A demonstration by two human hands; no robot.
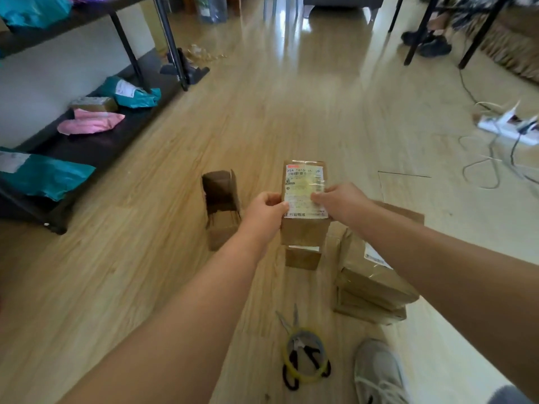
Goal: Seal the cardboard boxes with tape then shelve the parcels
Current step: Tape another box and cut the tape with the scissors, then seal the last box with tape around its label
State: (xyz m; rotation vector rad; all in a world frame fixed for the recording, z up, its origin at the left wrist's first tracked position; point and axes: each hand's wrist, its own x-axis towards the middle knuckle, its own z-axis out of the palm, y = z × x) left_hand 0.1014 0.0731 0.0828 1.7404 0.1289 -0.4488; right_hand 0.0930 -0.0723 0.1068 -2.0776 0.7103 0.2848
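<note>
Wood-look floor (262, 112) serves as the work surface. We find both hands engaged on one cardboard box (303, 233), held clear of the floor at the centre of the view. The left hand (267, 211) grips its left edge with the thumb on the top face. The right hand (335, 204) grips the right edge in the same way. Neither hand has a free finger.

The box's long axis runs straight away from the person. Its top face carries a printed label (304, 182) under a glossy film, which we judge to be tape, so sealing appears done on this face.

The low black shelf (96, 147) lies ahead and well to the left, already bearing teal parcels (43, 173) and a pink parcel (90, 123). The left arm is the nearer one, so we judge that shelving calls for a leftward carry, with the box turned to lie along the shelf.

An open box (221, 205) stands on the floor between the held box and the shelf, just beside the left hand, and may obstruct that carry. A stack of boxes (373, 287) sits under the right forearm. A tape roll (285, 355) and scissors (297, 345) lie together on the floor near a shoe (376, 371).
</note>
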